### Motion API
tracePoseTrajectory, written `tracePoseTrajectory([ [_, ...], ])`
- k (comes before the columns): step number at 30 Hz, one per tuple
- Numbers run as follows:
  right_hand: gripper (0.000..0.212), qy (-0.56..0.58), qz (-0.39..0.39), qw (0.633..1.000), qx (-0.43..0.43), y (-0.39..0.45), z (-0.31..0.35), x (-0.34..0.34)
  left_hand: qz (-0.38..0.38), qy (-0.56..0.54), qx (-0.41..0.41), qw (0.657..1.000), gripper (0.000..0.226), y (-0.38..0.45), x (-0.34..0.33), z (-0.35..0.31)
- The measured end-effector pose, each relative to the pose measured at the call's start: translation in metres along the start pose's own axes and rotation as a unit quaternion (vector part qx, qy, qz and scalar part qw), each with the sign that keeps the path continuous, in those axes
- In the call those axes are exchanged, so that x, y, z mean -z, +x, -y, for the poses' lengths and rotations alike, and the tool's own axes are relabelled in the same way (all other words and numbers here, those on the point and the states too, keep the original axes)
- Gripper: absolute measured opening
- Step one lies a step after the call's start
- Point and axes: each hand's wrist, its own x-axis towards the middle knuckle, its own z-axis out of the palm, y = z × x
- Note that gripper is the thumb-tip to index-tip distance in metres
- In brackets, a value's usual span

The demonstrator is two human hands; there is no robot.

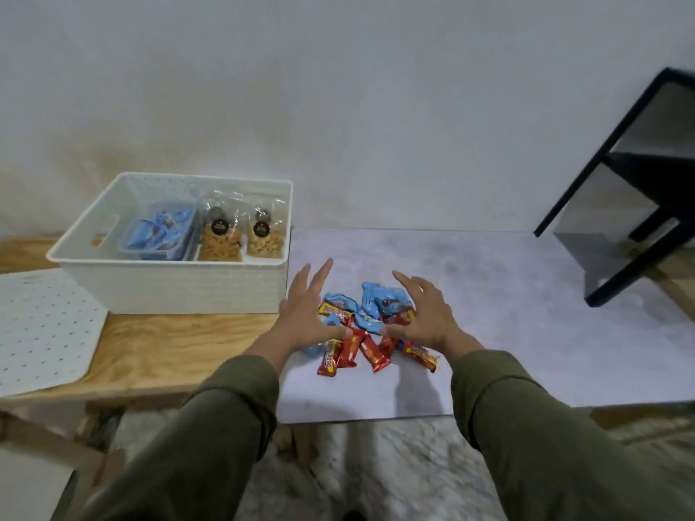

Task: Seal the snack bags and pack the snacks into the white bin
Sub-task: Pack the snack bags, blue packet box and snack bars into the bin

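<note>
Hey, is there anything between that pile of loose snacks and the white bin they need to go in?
Nothing visible does. The snack pile lies on the grey mat just right of the white bin, with both hands open around it. Only the bin's own wall must be cleared.

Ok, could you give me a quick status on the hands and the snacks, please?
Left hand and right hand open, flanking the snack pile on the grey mat. White bin already holds two sealed bags. Path to bin unobstructed.

Dim, soft light; slight blur; wide-angle bend at edges.
</note>
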Motion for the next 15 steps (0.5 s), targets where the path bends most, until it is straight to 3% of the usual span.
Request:
tracePoseTrajectory([
  [7,0.115,-0.067,-0.047,0.997,0.006,-0.047,-0.055,-0.042,-0.008,0.069,-0.004,0.998,0.125,-0.03,-0.066,0.018],
  [15,0.121,-0.047,-0.086,0.995,0.031,-0.044,-0.11,-0.07,-0.011,0.112,0.022,0.993,0.125,-0.029,-0.119,0.037],
])
